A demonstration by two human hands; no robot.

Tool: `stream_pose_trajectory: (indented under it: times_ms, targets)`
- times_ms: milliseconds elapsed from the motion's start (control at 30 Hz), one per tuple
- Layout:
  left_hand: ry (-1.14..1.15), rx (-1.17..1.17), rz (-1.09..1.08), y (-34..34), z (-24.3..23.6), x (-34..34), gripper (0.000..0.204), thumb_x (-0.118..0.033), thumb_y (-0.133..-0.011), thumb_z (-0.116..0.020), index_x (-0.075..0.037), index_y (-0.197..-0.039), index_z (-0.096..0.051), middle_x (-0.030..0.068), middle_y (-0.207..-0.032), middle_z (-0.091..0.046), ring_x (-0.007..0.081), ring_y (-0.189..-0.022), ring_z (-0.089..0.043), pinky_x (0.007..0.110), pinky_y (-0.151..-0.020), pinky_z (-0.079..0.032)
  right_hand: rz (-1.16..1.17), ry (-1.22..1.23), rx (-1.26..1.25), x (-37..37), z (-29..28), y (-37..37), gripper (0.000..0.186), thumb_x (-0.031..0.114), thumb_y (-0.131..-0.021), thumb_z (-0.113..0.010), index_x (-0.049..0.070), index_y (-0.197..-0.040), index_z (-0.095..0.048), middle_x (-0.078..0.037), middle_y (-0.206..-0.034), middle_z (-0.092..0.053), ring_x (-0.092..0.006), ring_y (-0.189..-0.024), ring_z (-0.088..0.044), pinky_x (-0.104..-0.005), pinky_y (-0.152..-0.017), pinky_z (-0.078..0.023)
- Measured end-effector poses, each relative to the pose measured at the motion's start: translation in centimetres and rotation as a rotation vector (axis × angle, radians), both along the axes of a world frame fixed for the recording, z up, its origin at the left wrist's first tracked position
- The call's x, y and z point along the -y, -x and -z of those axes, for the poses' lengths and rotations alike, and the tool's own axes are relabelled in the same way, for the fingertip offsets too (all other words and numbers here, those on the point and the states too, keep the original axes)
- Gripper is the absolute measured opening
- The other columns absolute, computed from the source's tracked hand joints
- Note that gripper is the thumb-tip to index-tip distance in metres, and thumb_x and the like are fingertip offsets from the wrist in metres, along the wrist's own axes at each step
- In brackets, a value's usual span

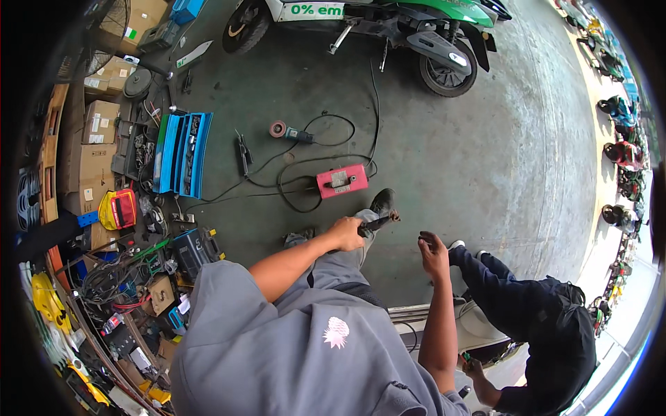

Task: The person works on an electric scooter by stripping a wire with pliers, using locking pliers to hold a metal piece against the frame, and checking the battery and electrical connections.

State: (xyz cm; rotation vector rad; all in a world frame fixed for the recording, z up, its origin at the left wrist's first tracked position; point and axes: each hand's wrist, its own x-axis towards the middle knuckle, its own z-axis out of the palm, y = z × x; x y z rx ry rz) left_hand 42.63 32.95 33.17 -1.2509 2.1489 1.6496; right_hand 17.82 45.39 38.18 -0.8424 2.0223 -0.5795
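Note:
My left hand (347, 234) is closed around a dark, narrow object (377, 223) with a rough brownish end pointing right; its exact kind cannot be made out. My right hand (434, 255) is raised to the right of it, apart from the object, with fingers loosely bent and nothing visible in them. Beyond my hands, a red box-shaped machine with a top handle (354, 176) sits on the floor with black cables around it. An angle grinder (298, 135) with a reddish disc lies farther off. Left of the grinder is a dark clamp-like tool (243, 154).
A green and white motorbike (437, 52) stands at the far side. An open blue toolbox (182, 154), cardboard boxes (97, 166) and a cluttered shelf (118, 298) line the left. Cables cross the floor. A person in dark clothes (562, 326) bends close by on my right.

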Motion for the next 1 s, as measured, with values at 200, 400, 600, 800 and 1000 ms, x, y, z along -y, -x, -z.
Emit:
stream_pose_trajectory:
  times_ms: [200, 400, 600, 800, 1000]
  targets:
    - [0.103, 0.2, 0.427, 11.9, 4.0, 0.1, 0.039, -0.016, -0.062, -0.058, 0.0, -0.096, -0.067, 0.0208, -0.111, -0.062, 0.0364, -0.107, -0.059, 0.046, -0.088, -0.048, -0.597, -0.585, 0.1, -6.0, 7.5, 9.1, 0.032, 0.026, -0.082, -0.063, 0.015, -0.112, -0.066, -0.015, -0.106, -0.067, -0.0324, -0.101, -0.063, -0.0406, -0.09, -0.049]
    - [-0.155, 0.213, 0.526, 20.4, 1.5, 3.9, 0.038, -0.014, -0.062, -0.058, 0.001, -0.095, -0.07, 0.0233, -0.1, -0.066, 0.0357, -0.099, -0.063, 0.044, -0.085, -0.05, -0.602, -0.281, -0.084, -2.4, 3.9, 18.6, 0.027, 0.03, -0.087, -0.056, 0.007, -0.096, -0.066, -0.021, -0.096, -0.067, -0.0384, -0.095, -0.062, -0.0461, -0.084, -0.049]
    - [-0.077, 0.166, 0.452, 29.9, 3.4, 8.1, 0.036, -0.015, -0.061, -0.059, -0.001, -0.092, -0.071, 0.0228, -0.097, -0.067, 0.0351, -0.097, -0.064, 0.044, -0.084, -0.051, -0.531, -0.496, 0.333, 8.2, 1.2, 30.7, 0.034, 0.027, -0.091, -0.054, -0.002, -0.107, -0.062, -0.017, -0.099, -0.065, -0.0241, -0.097, -0.059, -0.0343, -0.088, -0.043]
    - [-0.055, 0.258, -0.088, 34.9, 1.4, 13.9, 0.034, -0.018, -0.063, -0.058, 0.0, -0.089, -0.069, 0.0237, -0.093, -0.067, 0.036, -0.092, -0.065, 0.044, -0.081, -0.051, -0.655, -0.757, 0.327, 24.3, 3.5, 39.1, 0.051, 0.046, -0.093, -0.051, 0.001, -0.113, -0.063, -0.014, -0.107, -0.066, -0.0189, -0.097, -0.06, -0.032, -0.086, -0.045]
    - [-0.436, 0.146, -0.79, 35.1, -2.7, 14.2, 0.042, -0.022, -0.063, -0.065, 0.003, -0.096, -0.063, 0.0262, -0.091, -0.066, 0.0395, -0.088, -0.064, 0.042, -0.075, -0.05, -1.124, -0.885, 0.198, 31.8, 3.5, 42.9, 0.049, 0.046, -0.09, -0.056, 0.002, -0.108, -0.067, -0.017, -0.098, -0.068, -0.0219, -0.091, -0.063, -0.0331, -0.085, -0.046]
